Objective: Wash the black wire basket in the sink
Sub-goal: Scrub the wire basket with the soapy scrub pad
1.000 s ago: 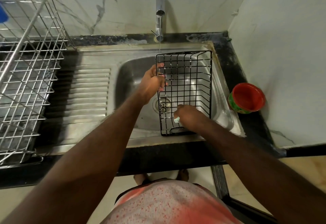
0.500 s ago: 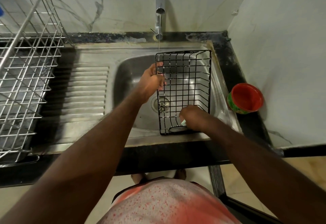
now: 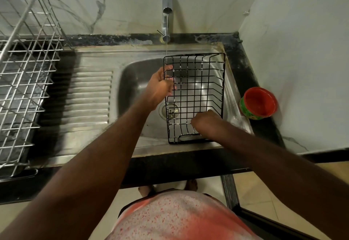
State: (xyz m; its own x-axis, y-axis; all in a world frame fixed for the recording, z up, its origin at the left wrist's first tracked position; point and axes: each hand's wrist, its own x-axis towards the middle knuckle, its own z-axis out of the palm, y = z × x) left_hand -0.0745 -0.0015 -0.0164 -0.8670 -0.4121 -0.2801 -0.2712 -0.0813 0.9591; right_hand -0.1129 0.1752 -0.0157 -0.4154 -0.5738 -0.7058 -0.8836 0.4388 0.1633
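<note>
The black wire basket point(image 3: 200, 81) sits in the right half of the steel sink point(image 3: 136, 73), its open side facing up at me. My left hand point(image 3: 160, 88) grips the basket's left rim. My right hand point(image 3: 204, 121) is closed inside the basket at its near right corner, pressed against the wires. Earlier frames show a pale scrubber in that hand; now the fingers hide it. A thin stream of water falls from the tap point(image 3: 167, 11) onto the basket's far left corner.
A silver wire dish rack point(image 3: 24, 81) stands on the left, beside the ribbed drainboard point(image 3: 90, 96). A red and green bowl point(image 3: 259, 103) sits on the dark counter right of the sink. The drain point(image 3: 171, 110) lies under the basket's left edge.
My right hand has slid rightward along the basket's near end, from the near left part to the near right corner. The left hand keeps its hold on the left rim.
</note>
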